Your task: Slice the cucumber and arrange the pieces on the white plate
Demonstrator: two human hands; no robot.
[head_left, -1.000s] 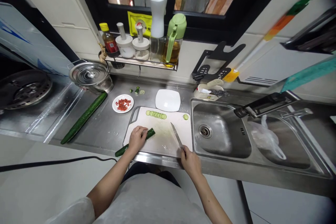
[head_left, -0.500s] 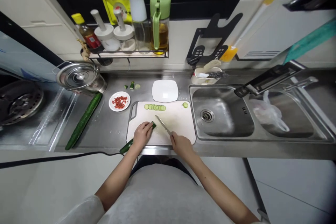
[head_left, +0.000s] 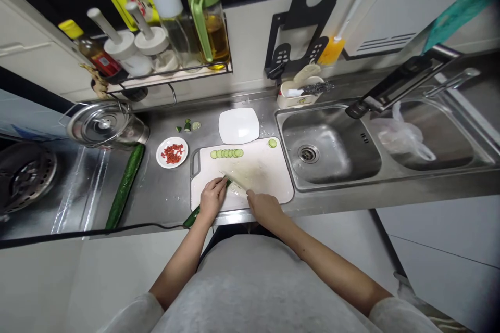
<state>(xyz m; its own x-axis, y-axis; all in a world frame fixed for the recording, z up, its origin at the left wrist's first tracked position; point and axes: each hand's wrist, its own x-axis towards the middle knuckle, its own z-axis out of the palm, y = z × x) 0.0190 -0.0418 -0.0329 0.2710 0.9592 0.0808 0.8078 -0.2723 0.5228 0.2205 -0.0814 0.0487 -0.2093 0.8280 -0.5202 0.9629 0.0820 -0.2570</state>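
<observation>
My left hand (head_left: 212, 196) is closed round a dark green cucumber (head_left: 191, 217) on the cutting board (head_left: 269, 179); one end pokes out below my wrist, the cut end by my fingertips. In my right hand (head_left: 266, 210) is a kitchen knife (head_left: 236, 184), its blade slanting up and left to the cucumber's cut end, close to my left fingers. Whether the blade has entered the flesh I cannot tell. A row of cucumber slices (head_left: 227, 153) lies along the board's far side, and a single slice (head_left: 272, 143) sits at its far right corner.
Behind the board stands a white square plate (head_left: 239, 126). Left are a plate of chopped red bits (head_left: 172, 152), cucumber scraps (head_left: 187, 125), a whole cucumber (head_left: 125, 186) and a lidded steel pot (head_left: 105, 124). A steel sink (head_left: 332, 158) borders the board's right. A black cable (head_left: 128, 228) crosses the counter edge.
The knife has moved left and its blade now meets the cucumber's cut end at my left fingers. My right hand shifted slightly left with it. The whole view has tilted.
</observation>
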